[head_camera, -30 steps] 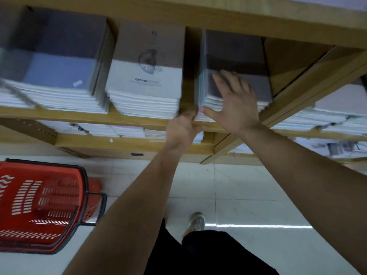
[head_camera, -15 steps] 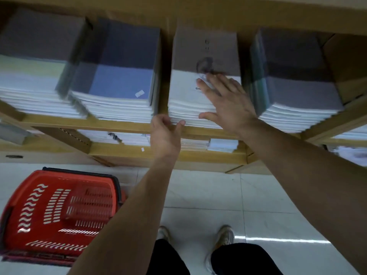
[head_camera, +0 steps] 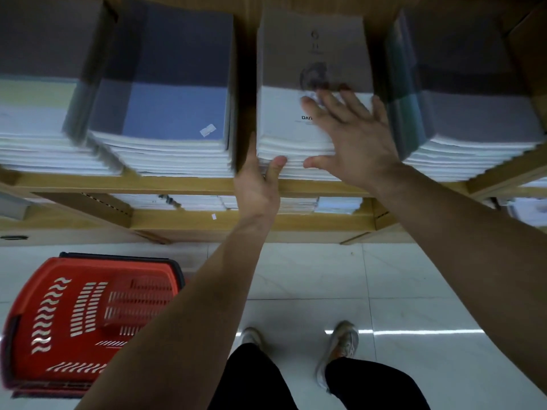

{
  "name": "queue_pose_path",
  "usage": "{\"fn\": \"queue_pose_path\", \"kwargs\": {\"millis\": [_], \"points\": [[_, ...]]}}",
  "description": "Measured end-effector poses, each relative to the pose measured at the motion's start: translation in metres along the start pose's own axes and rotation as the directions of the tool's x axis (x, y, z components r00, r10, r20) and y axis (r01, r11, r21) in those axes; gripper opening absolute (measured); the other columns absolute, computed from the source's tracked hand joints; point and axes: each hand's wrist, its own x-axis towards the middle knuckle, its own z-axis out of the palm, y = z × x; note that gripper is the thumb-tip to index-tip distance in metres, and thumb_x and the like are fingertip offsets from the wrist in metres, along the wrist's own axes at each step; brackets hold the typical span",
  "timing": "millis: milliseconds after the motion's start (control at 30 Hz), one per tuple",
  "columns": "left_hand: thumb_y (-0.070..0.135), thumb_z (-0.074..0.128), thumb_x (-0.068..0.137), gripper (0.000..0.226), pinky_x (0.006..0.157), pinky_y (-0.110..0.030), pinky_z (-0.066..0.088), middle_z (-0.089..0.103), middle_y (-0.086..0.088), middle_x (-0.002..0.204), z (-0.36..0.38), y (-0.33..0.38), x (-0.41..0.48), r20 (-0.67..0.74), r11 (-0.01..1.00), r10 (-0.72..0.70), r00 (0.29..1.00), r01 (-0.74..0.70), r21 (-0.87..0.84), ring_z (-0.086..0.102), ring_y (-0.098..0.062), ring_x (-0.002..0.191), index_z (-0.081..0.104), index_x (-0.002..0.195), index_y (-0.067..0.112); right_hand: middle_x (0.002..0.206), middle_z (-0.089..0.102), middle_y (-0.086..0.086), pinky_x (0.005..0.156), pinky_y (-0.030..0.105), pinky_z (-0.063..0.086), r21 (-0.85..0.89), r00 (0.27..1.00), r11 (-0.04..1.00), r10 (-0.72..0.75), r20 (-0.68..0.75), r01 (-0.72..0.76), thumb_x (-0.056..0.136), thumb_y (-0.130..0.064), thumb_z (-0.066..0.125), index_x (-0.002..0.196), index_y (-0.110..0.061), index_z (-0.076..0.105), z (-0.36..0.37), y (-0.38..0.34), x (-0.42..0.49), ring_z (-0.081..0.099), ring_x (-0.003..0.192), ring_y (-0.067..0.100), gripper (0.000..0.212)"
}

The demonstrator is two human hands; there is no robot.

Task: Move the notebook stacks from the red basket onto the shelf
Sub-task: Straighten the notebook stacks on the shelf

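Observation:
A stack of white-covered notebooks (head_camera: 284, 125) lies on the wooden shelf (head_camera: 177, 184), in the third place from the left. My right hand (head_camera: 352, 137) rests flat on top of it, fingers spread and thumb over its front edge. My left hand (head_camera: 257, 182) stands against the stack's left front corner: the fingers reach straight up into the gap beside it and the thumb touches its front edge. The red basket (head_camera: 59, 321) stands on the floor at the lower left, and no notebooks show inside it.
A blue-covered stack (head_camera: 171, 113) and a pale stack (head_camera: 29, 113) lie to the left, a grey stack (head_camera: 473, 119) to the right. A lower shelf (head_camera: 251, 223) holds more notebooks. My feet stand on white floor tiles (head_camera: 325, 270) below the shelf.
Both hands left the grey stack on the right and came to the white-covered stack. My left hand has since slid up along that stack's left side.

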Motion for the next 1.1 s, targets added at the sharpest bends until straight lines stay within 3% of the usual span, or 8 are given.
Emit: {"fn": "queue_pose_path", "kwargs": {"millis": [367, 467, 533, 600, 700, 767, 933, 1100], "points": [[0.049, 0.063, 0.093, 0.064, 0.106, -0.039, 0.047, 0.067, 0.002, 0.129, -0.011, 0.017, 0.001, 0.088, 0.997, -0.080, 0.993, 0.081, -0.016, 0.061, -0.019, 0.121, 0.045, 0.148, 0.022, 0.168, 0.001, -0.008, 0.119, 0.063, 0.006, 0.003, 1.000, 1.000, -0.007, 0.015, 0.007, 0.075, -0.072, 0.066, 0.158, -0.040, -0.004, -0.007, -0.004, 0.000, 0.001, 0.154, 0.022, 0.113], [0.045, 0.068, 0.091, 0.065, 0.104, -0.031, 0.048, 0.067, 0.005, 0.129, -0.021, 0.024, -0.003, 0.108, 0.998, -0.038, 0.993, 0.042, -0.041, 0.062, -0.015, 0.119, 0.047, 0.146, 0.017, 0.167, 0.004, -0.001, 0.120, 0.058, 0.010, 0.147, 0.992, 0.981, 0.128, -0.008, -0.125, 0.068, -0.080, 0.064, 0.159, -0.035, 0.000, -0.012, -0.011, -0.019, 0.005, 0.152, 0.027, 0.120], [0.044, 0.071, 0.088, 0.073, 0.105, -0.026, 0.047, 0.063, 0.008, 0.134, -0.029, 0.033, -0.008, 0.118, 0.989, -0.022, 0.993, 0.039, -0.141, 0.059, -0.007, 0.121, 0.042, 0.149, 0.017, 0.162, 0.014, 0.008, 0.119, 0.049, 0.022, 0.431, 0.932, 0.857, 0.351, -0.087, -0.282, 0.078, -0.077, 0.057, 0.160, -0.024, 0.007, -0.004, -0.014, -0.043, 0.018, 0.147, 0.033, 0.109], [0.046, 0.067, 0.091, 0.064, 0.105, -0.027, 0.048, 0.064, 0.010, 0.131, -0.032, 0.041, -0.011, 0.130, 0.969, -0.036, 0.991, 0.067, -0.238, 0.060, -0.003, 0.118, 0.046, 0.145, 0.019, 0.161, 0.020, 0.009, 0.116, 0.043, 0.030, 0.708, 0.855, 0.594, 0.519, 0.026, -0.382, 0.087, -0.071, 0.052, 0.160, -0.019, 0.009, 0.006, -0.015, -0.064, 0.028, 0.145, 0.032, 0.099], [0.064, 0.053, 0.091, 0.065, 0.110, -0.037, 0.044, 0.066, 0.007, 0.130, -0.029, 0.059, -0.012, 0.116, 0.968, -0.120, 0.986, 0.142, -0.206, 0.060, -0.012, 0.121, 0.053, 0.140, 0.022, 0.160, 0.034, 0.000, 0.110, 0.030, 0.028, 0.876, 0.788, 0.172, 0.538, 0.299, -0.450, 0.093, -0.069, 0.045, 0.158, -0.021, 0.021, 0.014, -0.018, -0.069, 0.035, 0.144, 0.024, 0.085], [0.060, 0.047, 0.098, 0.057, 0.104, -0.033, 0.044, 0.067, 0.007, 0.125, -0.027, 0.063, -0.012, 0.072, 0.985, -0.115, 0.991, 0.123, -0.119, 0.060, -0.015, 0.115, 0.054, 0.139, 0.021, 0.157, 0.040, 0.002, 0.114, 0.033, 0.027, 0.888, 0.730, -0.001, 0.570, 0.378, -0.459, 0.093, -0.070, 0.044, 0.155, -0.019, 0.032, 0.015, -0.025, -0.059, 0.038, 0.143, 0.024, 0.082], [0.048, 0.046, 0.102, 0.038, 0.080, -0.025, 0.042, 0.068, 0.006, 0.101, -0.020, 0.069, -0.013, 0.013, 0.996, -0.088, 0.996, 0.089, -0.029, 0.061, -0.013, 0.087, 0.057, 0.127, 0.021, 0.143, 0.056, 0.008, 0.112, 0.044, 0.038, 0.868, 0.649, 0.051, 0.686, 0.329, -0.493, 0.091, -0.072, 0.044, 0.147, -0.010, 0.045, 0.021, -0.031, -0.042, 0.049, 0.133, 0.030, 0.084], [0.050, 0.049, 0.101, 0.039, 0.073, -0.007, 0.041, 0.064, 0.022, 0.095, -0.025, 0.063, -0.013, 0.044, 0.995, -0.086, 0.995, 0.087, -0.039, 0.058, 0.009, 0.083, 0.057, 0.130, 0.025, 0.160, 0.034, 0.005, 0.116, 0.040, 0.030, 0.884, 0.707, 0.021, 0.610, 0.358, -0.466, 0.094, -0.067, 0.044, 0.157, -0.023, 0.027, 0.022, -0.033, -0.053, 0.037, 0.143, 0.029, 0.079]]}}
